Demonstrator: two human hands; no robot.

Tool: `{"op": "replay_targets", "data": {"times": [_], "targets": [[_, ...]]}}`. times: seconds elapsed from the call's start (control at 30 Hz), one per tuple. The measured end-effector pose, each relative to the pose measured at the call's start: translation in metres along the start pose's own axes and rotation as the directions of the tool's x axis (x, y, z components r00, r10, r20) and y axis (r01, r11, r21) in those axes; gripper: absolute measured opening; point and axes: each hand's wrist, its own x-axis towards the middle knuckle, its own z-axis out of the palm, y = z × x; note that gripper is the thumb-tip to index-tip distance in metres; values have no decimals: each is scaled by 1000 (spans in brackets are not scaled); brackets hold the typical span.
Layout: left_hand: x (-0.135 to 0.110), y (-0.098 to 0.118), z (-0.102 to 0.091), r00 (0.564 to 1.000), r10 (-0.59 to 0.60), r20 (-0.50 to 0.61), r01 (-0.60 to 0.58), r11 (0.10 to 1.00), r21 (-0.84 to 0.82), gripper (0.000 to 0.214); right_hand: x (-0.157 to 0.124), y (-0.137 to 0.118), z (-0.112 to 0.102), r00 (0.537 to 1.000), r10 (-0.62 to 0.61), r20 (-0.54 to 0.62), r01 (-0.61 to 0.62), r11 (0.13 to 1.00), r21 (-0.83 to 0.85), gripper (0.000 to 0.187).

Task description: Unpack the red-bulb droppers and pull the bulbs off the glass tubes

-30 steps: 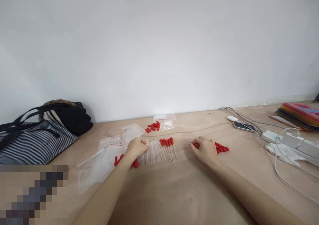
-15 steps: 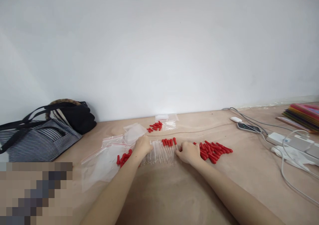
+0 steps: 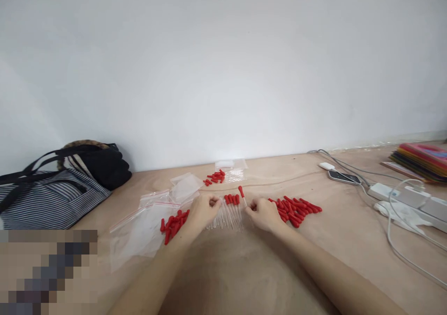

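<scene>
My right hand (image 3: 262,212) pinches a dropper (image 3: 241,192) by its glass tube, with the red rubber bulb pointing up and away. Left of it lies a row of clear glass tubes (image 3: 220,219), and several at its right end wear red bulbs (image 3: 232,199). Over the left end of that row is my left hand (image 3: 204,209), its fingers curled together; what they hold, if anything, is hidden. A loose pile of red rubber bulbs (image 3: 172,224) lies beside my left wrist. Beyond my right hand is a heap of red-bulbed pieces (image 3: 295,210).
Clear zip bags (image 3: 139,226) lie at the left, near a striped bag (image 3: 52,198). Small red bulbs (image 3: 214,177) and clear tubes (image 3: 234,175) are at the back. Rightward are a phone (image 3: 344,177), power strips (image 3: 414,196), cables and coloured sheets (image 3: 419,161).
My right hand has drawn the dropper slightly away from the capped ones in the row. My left hand has shifted right along the tubes, its fingers now curled. The view has moved slightly.
</scene>
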Motion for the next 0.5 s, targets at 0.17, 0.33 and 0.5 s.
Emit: {"op": "replay_targets", "data": {"times": [0.17,0.33,0.5], "targets": [[-35,16,34,972,71,223,22,923,-385,34,-27,1,4,989,-147,13,124,882,455,30],[-48,21,45,947,18,320,224,677,-701,35,-50,1,2,984,-178,9,145,827,544,29],[-56,19,32,885,25,465,316,702,-638,37,-55,18,-20,797,-481,-364,531,846,45,15]]}}
